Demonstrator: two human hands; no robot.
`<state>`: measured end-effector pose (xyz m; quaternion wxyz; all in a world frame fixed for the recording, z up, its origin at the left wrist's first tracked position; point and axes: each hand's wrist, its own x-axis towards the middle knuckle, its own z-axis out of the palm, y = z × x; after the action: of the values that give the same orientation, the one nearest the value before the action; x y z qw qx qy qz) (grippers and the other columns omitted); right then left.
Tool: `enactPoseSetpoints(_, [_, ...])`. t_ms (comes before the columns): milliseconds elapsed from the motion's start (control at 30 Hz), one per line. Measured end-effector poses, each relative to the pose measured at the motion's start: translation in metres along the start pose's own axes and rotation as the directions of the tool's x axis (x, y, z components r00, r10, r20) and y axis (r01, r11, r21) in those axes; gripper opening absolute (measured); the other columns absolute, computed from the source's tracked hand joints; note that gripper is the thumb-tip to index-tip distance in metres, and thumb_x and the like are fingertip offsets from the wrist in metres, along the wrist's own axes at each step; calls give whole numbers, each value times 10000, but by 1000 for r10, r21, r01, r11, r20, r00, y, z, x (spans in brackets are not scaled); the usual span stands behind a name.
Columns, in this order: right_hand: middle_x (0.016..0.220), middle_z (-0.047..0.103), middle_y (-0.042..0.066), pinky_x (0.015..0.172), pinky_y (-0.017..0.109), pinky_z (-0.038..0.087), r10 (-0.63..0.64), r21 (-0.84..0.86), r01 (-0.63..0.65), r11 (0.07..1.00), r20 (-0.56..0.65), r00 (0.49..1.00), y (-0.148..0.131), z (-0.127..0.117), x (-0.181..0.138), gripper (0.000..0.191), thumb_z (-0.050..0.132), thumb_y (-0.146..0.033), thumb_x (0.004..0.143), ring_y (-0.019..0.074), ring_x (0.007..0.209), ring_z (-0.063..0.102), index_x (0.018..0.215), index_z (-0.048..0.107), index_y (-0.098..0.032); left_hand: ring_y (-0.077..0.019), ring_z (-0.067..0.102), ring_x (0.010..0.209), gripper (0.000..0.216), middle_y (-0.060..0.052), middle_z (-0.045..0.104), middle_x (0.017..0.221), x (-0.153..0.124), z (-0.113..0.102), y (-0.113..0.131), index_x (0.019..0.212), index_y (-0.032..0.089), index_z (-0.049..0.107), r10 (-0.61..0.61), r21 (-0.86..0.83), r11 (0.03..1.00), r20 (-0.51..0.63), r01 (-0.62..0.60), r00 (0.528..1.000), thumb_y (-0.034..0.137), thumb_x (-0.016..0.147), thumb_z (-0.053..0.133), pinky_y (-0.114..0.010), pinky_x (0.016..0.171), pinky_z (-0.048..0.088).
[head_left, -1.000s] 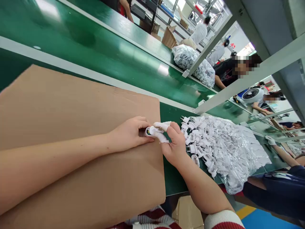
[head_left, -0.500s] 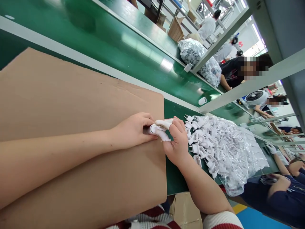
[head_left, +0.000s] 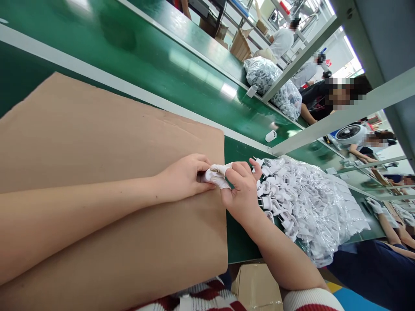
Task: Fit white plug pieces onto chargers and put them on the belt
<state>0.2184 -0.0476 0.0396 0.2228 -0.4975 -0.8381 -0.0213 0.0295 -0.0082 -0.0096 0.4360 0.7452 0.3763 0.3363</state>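
Just above the cardboard sheet's right edge, my left hand (head_left: 185, 178) is closed around a small white plastic part (head_left: 202, 177), which is mostly hidden by the fingers. My right hand (head_left: 241, 185) meets it from the right, with white coverings (head_left: 223, 169) on the thumb and index finger. Those two fingertips pinch at the part's end, while the little finger sticks out. Right beside my right hand lies a heap of white plug housings (head_left: 275, 194) with two-pin plugs and open oval frames, partly under clear plastic.
The cardboard sheet (head_left: 106, 142) covers the green bench (head_left: 241, 149) beneath my arms. Past a pale rail, a white charger (head_left: 270, 136) rests on a green conveyor (head_left: 194, 82). A bagged pile (head_left: 262, 71) lies beyond, near a slanted metal post (head_left: 301, 56). Other people sit along the line.
Both hands stay together at the same spot. My right hand's fingers have shifted slightly over the part, and its little finger has lifted outward. The charger on the conveyor has moved slightly left in view.
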Motion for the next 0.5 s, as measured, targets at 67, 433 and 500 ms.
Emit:
enactPoseSetpoints(67, [792, 589, -18, 1160, 451, 220, 30, -2, -30, 1000, 15, 999, -2, 1, -1, 174, 575, -101, 725, 207, 875, 597, 801, 582, -256, -256, 641, 871, 316, -47, 667, 892, 0, 1, 0, 776, 243, 715, -7, 8, 1000, -12, 7, 1000, 556, 798, 675, -361, 745, 515])
enactPoseSetpoints(433, [813, 617, -30, 1075, 401, 250, 162, 140, -171, 975, 71, 984, -1, 8, 1, 179, 570, -87, 646, 176, 892, 601, 761, 550, -222, -262, 641, 875, 291, -49, 648, 888, -5, 9, 5, 784, 244, 722, -13, 94, 995, -69, 19, 998, 533, 806, 695, -372, 780, 517])
enactPoseSetpoints(500, [812, 624, -25, 1080, 418, 245, 135, 140, -139, 980, 39, 990, 0, 9, 0, 169, 567, -90, 653, 183, 896, 599, 762, 551, -218, -258, 639, 869, 268, -50, 634, 880, -6, 11, 6, 789, 231, 717, 6, 87, 996, -87, 2, 996, 499, 799, 713, -373, 791, 518])
